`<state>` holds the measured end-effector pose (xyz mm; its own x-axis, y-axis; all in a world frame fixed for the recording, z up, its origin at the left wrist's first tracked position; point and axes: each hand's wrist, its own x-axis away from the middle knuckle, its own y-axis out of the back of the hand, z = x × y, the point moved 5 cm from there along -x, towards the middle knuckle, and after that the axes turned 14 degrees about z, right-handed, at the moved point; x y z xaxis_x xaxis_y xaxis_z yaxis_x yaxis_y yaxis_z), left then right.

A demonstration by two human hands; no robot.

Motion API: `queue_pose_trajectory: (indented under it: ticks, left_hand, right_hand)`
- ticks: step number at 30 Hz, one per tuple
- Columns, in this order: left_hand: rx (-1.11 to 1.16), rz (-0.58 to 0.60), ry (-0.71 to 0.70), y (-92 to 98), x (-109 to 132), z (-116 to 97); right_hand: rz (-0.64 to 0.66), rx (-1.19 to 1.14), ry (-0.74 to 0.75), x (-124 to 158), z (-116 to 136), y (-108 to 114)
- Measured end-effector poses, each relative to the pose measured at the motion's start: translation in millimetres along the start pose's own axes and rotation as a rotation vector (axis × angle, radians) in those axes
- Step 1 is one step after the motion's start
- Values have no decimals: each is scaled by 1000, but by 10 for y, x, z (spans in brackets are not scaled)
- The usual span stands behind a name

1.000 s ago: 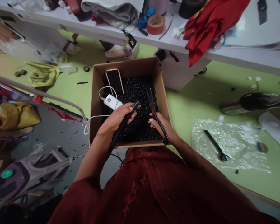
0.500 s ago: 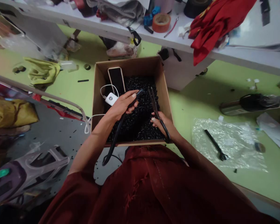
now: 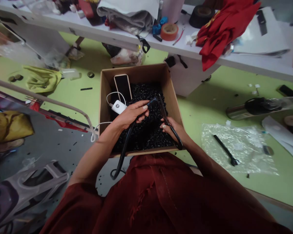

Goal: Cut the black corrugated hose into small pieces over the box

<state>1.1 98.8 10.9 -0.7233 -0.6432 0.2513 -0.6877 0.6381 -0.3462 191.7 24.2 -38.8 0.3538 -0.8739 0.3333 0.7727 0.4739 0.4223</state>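
My left hand (image 3: 136,112) is closed round a black corrugated tube (image 3: 124,148), whose end sticks out past my fingers to the right while the rest hangs over the box's front edge. In my right hand (image 3: 173,127) are dark scissors (image 3: 163,110), blades pointing up beside the tube's end. Both hands are over an open cardboard box (image 3: 174,97) holding many small black pieces (image 3: 146,135). Inside it at the left, a phone (image 3: 123,86) leans near a white device (image 3: 118,107) with a white cable.
A green table (image 3: 195,113) bears the box. To the right are a clear plastic bag (image 3: 251,143) with a black piece on it and a metal bottle (image 3: 238,111). Behind, a white shelf (image 3: 185,48) holds orange tape (image 3: 169,32) and red cloth (image 3: 222,32). Yellow cloth (image 3: 44,79) lies left.
The tube's end now sticks out farther from my left hand and lies closer to the scissors' blades. The view has shifted slightly, with more of the shelf showing.
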Motion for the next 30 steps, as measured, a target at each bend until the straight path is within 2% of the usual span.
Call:
queue_pose_trajectory:
  ticks: [3, 7, 12, 17, 23, 30]
  left_hand:
    - [-8, -14, 10, 17, 48, -36]
    - [13, -54, 10, 108, 59, 57]
    - [-54, -106, -14, 179, 35, 157]
    - [-169, -116, -29, 140, 60, 102]
    - [-345, -144, -59, 98, 74, 76]
    - [-519, -196, -64, 145, 57, 97]
  right_hand:
    - [7, 40, -30, -17, 33, -7]
    - [19, 87, -56, -68, 135, -3]
    - [-77, 88, 27, -212, 241, 30]
    - [-184, 167, 27, -267, 211, 17]
    - [-157, 218, 33, -204, 219, -21]
    - [-140, 251, 5, -189, 186, -11]
